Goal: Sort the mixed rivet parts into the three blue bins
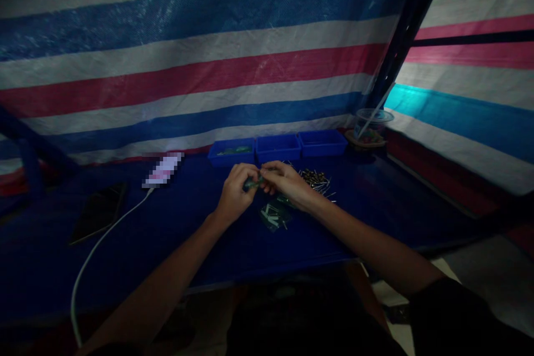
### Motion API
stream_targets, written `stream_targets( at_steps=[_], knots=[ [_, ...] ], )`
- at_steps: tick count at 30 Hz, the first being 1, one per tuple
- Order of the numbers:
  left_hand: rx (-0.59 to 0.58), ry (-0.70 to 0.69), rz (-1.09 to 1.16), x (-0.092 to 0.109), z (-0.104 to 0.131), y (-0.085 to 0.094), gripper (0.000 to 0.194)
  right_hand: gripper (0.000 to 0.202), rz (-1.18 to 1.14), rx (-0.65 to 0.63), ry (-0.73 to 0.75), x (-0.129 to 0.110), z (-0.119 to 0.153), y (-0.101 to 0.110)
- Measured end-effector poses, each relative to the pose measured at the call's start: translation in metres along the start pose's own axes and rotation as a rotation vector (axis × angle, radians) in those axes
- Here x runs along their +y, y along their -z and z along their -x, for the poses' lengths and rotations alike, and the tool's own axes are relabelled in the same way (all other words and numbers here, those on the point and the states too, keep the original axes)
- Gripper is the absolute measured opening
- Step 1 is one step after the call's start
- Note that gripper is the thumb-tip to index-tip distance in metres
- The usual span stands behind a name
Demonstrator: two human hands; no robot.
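My left hand (237, 192) is closed around a small clear plastic bag (251, 183) above the table. My right hand (284, 182) meets it, with thumb and fingers pinched at the bag's right end. What is inside the bag is too dark to make out. Just below my hands, another small clear bag (273, 217) with several pale, stick-like pieces lies on the table. Beside my right hand is a loose pile of thin metal pieces with darker, thicker ends (315, 179), resembling screws or bolts; my hand and forearm cover part of it.
Three blue trays stand in a row at the back; the left tray (231, 151) holds small bags. A clear tub (373, 125) sits at the back right. On the left of the blue table (175, 239) lie a dark phone (100, 211) and a lit phone (164, 170) with a white cable (100, 239).
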State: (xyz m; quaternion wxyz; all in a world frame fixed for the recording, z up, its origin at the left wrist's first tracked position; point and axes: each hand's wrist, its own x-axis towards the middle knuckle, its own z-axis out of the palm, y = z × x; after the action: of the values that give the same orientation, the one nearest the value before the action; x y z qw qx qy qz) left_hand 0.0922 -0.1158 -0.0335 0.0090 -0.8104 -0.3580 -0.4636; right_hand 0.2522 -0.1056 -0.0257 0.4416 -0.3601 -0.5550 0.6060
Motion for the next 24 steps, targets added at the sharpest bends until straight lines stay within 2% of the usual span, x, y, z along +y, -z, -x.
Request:
stream_targets(
  at_steps=[3, 6, 8, 11, 13, 15, 17, 20, 22, 24],
  knots=[
    [-0.033, 0.002, -0.081, 0.0, 0.001, 0.0, 0.013, 0.031, -0.115, 0.046, -0.05, 0.003, -0.001, 0.0],
    [-0.071, 0.056, -0.177, -0.002, 0.001, -0.001, 0.018, 0.025, -0.156, 0.067, -0.111, 0.004, -0.007, 0.008],
    [-0.062, 0.111, -0.212, -0.002, 0.0, -0.001, 0.026, 0.024, -0.156, 0.162, -0.089, -0.003, -0.014, 0.018],
    [-0.115, 0.189, -0.18, 0.0, -0.002, -0.002, 0.029, 0.03, -0.045, 0.395, 0.116, -0.027, -0.035, 0.034],
    [-0.262, 0.216, -0.124, 0.002, -0.002, -0.001, 0.016, 0.035, 0.159, 0.517, 0.363, -0.05, -0.053, 0.039],
    [-0.451, 0.25, -0.075, 0.004, -0.001, -0.001, 0.019, 0.036, 0.436, 0.593, 0.606, -0.07, -0.071, 0.037],
    [-0.606, 0.295, -0.056, 0.007, 0.001, -0.001, 0.031, 0.038, 0.773, 0.534, 0.748, -0.082, -0.084, 0.027],
    [-0.681, 0.296, -0.055, 0.008, 0.004, -0.001, 0.039, 0.043, 1.173, 0.274, 0.774, -0.077, -0.087, 0.009],
    [-0.695, 0.283, -0.02, 0.008, 0.004, -0.002, 0.039, 0.042, 1.248, 0.169, 0.741, -0.062, -0.078, 0.003],
    [-0.742, 0.325, 0.029, 0.007, 0.004, -0.002, 0.033, 0.035, 1.21, 0.156, 0.701, -0.044, -0.063, 0.006]
  ],
)
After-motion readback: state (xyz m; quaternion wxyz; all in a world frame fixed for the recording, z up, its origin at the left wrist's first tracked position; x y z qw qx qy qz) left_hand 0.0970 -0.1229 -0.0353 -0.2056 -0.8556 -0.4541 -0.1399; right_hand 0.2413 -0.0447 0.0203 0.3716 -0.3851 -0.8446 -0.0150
